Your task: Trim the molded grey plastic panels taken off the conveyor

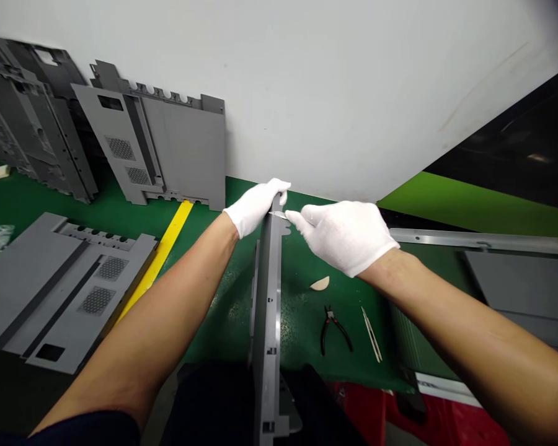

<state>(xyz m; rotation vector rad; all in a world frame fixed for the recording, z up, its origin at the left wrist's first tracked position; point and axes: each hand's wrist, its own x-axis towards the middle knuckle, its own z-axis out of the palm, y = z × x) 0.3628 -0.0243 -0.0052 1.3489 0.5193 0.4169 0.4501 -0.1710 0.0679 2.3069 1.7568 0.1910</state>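
Pinching a small blade (278,214) between white-gloved fingers, the right hand (341,238) holds its tip at the top edge of a long grey plastic panel (270,310), which stands on edge and runs from the bottom centre of the frame up toward the wall (335,93). The left hand (255,207), also gloved, wraps over that edge and grips it. Just right of the panel, a cream scrap (320,284), black-and-red pliers (332,328) and tweezers (371,334) lie on a green surface (223,322). More grey panels (153,136) lean against the wall at upper left, another (60,291) lies at lower left beside a yellow stripe (160,260), and a metal bar (483,241) lies at right.
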